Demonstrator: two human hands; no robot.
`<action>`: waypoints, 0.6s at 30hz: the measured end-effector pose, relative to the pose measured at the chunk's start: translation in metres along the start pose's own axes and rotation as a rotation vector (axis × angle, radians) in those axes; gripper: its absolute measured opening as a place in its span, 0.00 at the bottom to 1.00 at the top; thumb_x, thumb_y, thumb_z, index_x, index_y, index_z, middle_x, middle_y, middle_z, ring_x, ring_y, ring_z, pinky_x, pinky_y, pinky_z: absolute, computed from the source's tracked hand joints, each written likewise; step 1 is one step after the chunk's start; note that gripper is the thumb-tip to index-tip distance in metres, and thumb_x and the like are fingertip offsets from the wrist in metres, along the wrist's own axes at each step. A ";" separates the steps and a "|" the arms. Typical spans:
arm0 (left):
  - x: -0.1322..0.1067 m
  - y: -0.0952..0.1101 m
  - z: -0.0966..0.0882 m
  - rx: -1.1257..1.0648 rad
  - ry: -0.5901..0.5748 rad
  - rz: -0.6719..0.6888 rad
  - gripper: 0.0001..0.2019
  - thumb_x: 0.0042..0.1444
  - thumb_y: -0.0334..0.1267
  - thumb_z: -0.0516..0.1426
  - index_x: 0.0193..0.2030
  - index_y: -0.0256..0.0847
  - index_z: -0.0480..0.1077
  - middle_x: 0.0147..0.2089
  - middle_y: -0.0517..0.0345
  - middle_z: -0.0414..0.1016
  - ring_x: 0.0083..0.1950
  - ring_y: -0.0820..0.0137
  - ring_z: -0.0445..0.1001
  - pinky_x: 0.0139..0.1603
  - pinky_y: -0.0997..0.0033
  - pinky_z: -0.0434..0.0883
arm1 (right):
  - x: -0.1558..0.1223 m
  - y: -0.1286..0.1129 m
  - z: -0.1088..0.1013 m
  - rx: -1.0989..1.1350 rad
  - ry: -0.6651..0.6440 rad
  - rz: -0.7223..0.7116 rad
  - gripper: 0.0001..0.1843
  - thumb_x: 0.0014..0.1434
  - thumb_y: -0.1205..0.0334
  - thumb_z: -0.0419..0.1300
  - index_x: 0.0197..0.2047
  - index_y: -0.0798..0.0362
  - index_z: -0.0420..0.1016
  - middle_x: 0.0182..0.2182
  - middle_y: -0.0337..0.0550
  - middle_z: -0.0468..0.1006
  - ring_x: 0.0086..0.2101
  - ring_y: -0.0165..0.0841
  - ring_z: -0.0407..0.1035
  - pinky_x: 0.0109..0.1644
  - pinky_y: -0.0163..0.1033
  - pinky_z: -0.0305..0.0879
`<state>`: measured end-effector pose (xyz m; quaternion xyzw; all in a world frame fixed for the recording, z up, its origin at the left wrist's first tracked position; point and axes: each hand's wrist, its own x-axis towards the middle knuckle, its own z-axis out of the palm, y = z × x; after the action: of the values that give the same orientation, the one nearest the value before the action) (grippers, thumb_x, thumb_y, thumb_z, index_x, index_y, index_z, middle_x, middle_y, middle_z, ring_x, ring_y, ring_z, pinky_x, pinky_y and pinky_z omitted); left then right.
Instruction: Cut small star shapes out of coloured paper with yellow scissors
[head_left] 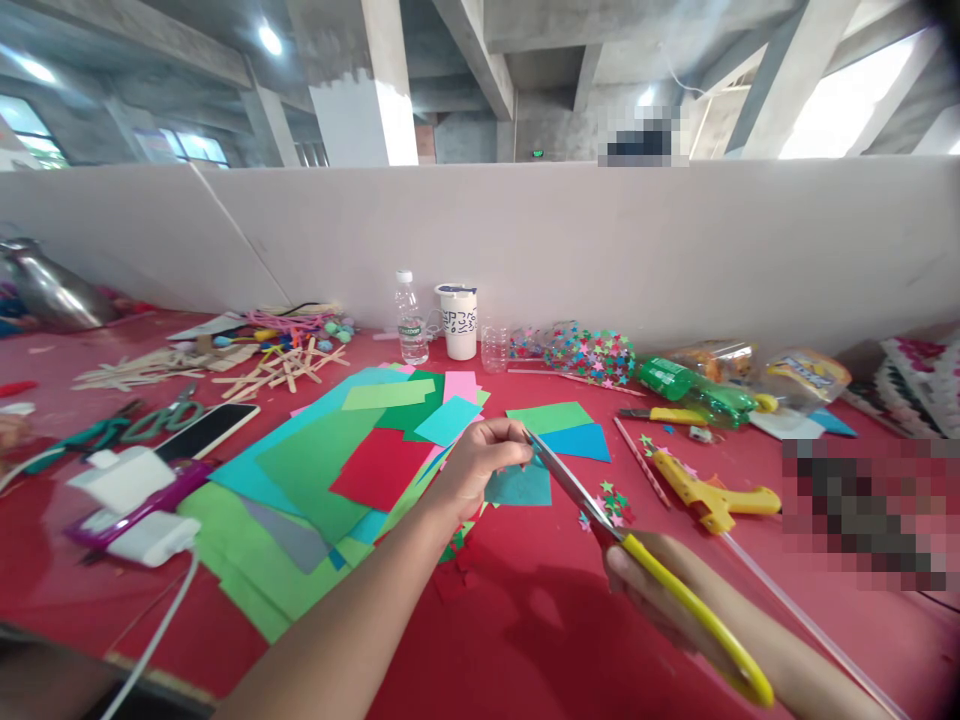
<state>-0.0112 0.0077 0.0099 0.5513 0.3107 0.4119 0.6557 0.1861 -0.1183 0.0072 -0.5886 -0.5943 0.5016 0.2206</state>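
My right hand (pixel 649 575) is wrapped round the yellow handle of a pair of scissors (pixel 574 490), whose blades point up and to the left. The blade tips come right up to the fingertips of my left hand (pixel 487 455). Thumb and forefinger of that hand are pinched together, and what sits between them is too small to make out. Just below the fingers is a teal piece of paper (pixel 525 487). Small cut paper stars (pixel 613 505) lie to the right of the blades. Under my left wrist are red and green scraps (pixel 456 560), partly hidden.
Coloured paper sheets (pixel 315 460) spread across the left. A yellow glue gun (pixel 712 490), a yellow box cutter (pixel 664 415) and a green bottle (pixel 690 390) lie right. A clear bottle (pixel 412 325) and white cup (pixel 459 325) stand by the partition (pixel 480 230). A phone (pixel 206 432) lies left.
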 end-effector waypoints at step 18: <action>0.001 -0.002 -0.003 0.020 0.019 -0.001 0.05 0.42 0.34 0.61 0.23 0.37 0.68 0.20 0.65 0.63 0.21 0.79 0.55 0.23 0.76 0.50 | 0.001 -0.002 0.000 -0.004 0.000 0.008 0.29 0.56 0.31 0.46 0.26 0.50 0.53 0.20 0.31 0.54 0.21 0.25 0.51 0.20 0.31 0.46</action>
<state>-0.0133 0.0099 0.0072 0.5536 0.3216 0.4137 0.6473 0.1851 -0.1168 0.0091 -0.5915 -0.5930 0.5011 0.2175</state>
